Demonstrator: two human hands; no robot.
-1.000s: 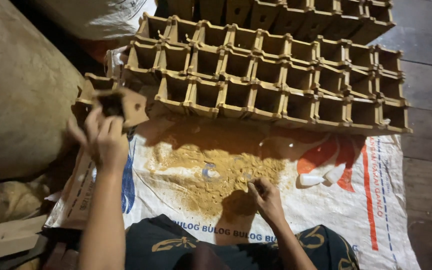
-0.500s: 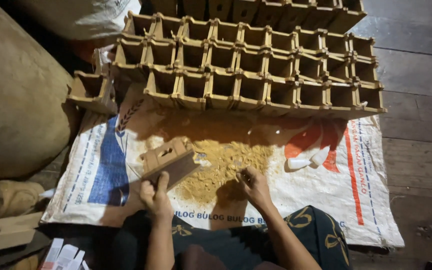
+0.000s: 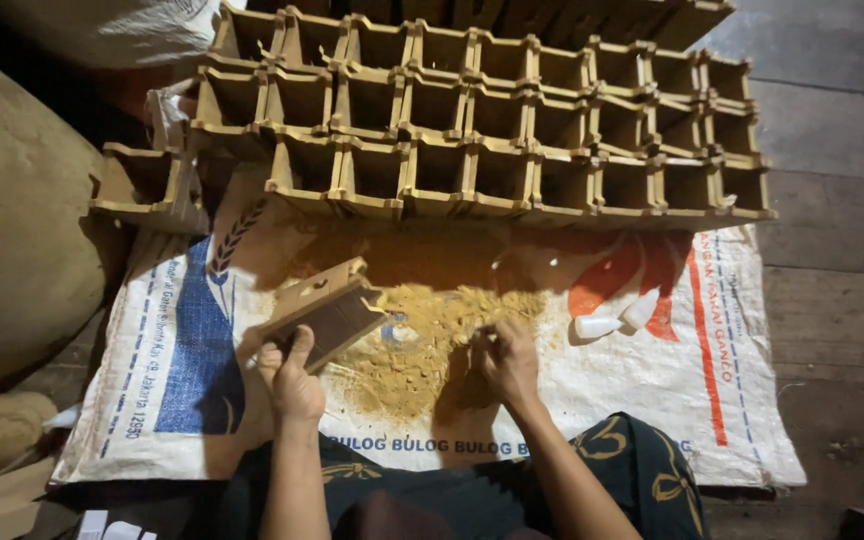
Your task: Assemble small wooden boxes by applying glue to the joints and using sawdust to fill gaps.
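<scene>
The left hand (image 3: 292, 385) holds a small brown cardboard box (image 3: 322, 312), fingers clamped on it, tilted beside the yellow powder pile (image 3: 422, 345) where the right hand (image 3: 507, 362) pinches, fingers together; tilting further could spill powder across the woven sack (image 3: 192, 380).

My view is dim, warm light pooling on the sack (image 3: 642, 400); corners fall dark, edges bend, slight blur throughout.
</scene>
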